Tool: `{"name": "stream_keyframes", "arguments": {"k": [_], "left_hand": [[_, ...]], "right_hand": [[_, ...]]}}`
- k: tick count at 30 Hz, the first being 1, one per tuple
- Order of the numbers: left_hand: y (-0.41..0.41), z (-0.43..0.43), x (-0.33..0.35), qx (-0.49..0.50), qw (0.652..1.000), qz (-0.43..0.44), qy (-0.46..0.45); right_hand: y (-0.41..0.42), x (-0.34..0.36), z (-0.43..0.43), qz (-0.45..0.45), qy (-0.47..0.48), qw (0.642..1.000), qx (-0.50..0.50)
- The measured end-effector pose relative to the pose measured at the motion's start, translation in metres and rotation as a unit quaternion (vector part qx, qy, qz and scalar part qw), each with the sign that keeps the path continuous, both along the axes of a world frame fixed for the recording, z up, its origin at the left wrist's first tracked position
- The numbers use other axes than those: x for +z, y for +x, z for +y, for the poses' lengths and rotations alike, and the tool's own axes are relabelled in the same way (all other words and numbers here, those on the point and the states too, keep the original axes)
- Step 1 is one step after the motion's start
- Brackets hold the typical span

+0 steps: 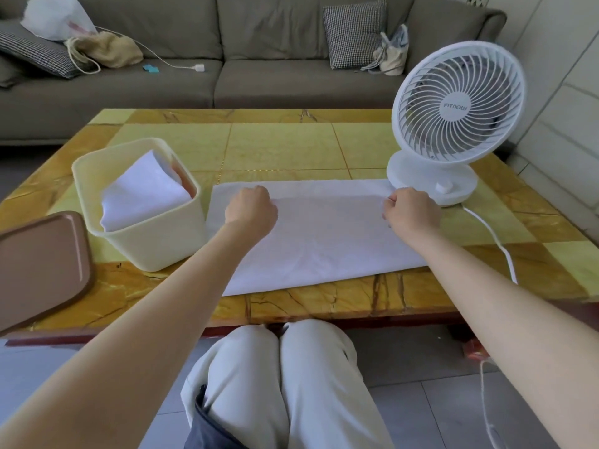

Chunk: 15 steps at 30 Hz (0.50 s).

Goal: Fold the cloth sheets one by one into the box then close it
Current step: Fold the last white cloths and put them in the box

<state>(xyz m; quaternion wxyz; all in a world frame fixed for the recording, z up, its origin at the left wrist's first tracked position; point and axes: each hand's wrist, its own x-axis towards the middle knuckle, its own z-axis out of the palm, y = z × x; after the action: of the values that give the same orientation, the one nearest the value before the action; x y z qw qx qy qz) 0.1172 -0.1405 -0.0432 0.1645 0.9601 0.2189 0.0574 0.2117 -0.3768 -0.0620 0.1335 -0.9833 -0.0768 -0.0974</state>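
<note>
Cloth sheet (324, 241) is lying flat on the table (278, 147) right in front of us, between the box (155, 251) on the left and the fan (453, 118) on the right. Its long axis runs left to right, so the short way points straight away from us. It looks doubled over, with an upper layer's edge sitting just short of the far edge.

Both fists are curled on that upper edge, left hand (251, 207) toward the box end and right hand (412, 211) at the fan end. We'd say each one is pinching the cloth sheet, but the fingertips are tucked under the knuckles, so the actual pinch is hidden.

For the next fold we reckon one end has to travel along the long axis. The left hand is nearer the box, so the finished bundle would go that way.

Hard to tell:
- whether the fan's base sits on the far right corner or just touches it
- how many folded sheets (142, 192) are in the box
- the brown lid (42, 264), cut off at the left edge
</note>
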Motion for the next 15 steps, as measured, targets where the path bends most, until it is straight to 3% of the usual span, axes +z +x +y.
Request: {"name": "stream_keyframes", "arguments": {"k": [3, 7, 15], "left_hand": [[0.009, 0.001, -0.012, 0.008, 0.999, -0.012, -0.049], [0.011, -0.005, -0.041, -0.076, 0.992, 0.063, -0.083], [-0.021, -0.04, -0.07, -0.197, 0.963, 0.179, -0.046]], "right_hand": [[0.006, -0.014, 0.005, 0.051, 0.036, 0.997, 0.038], [0.001, -0.032, 0.011, 0.204, 0.067, 0.968, 0.128], [-0.043, -0.069, -0.005, 0.237, -0.001, 0.956, 0.175]]}}
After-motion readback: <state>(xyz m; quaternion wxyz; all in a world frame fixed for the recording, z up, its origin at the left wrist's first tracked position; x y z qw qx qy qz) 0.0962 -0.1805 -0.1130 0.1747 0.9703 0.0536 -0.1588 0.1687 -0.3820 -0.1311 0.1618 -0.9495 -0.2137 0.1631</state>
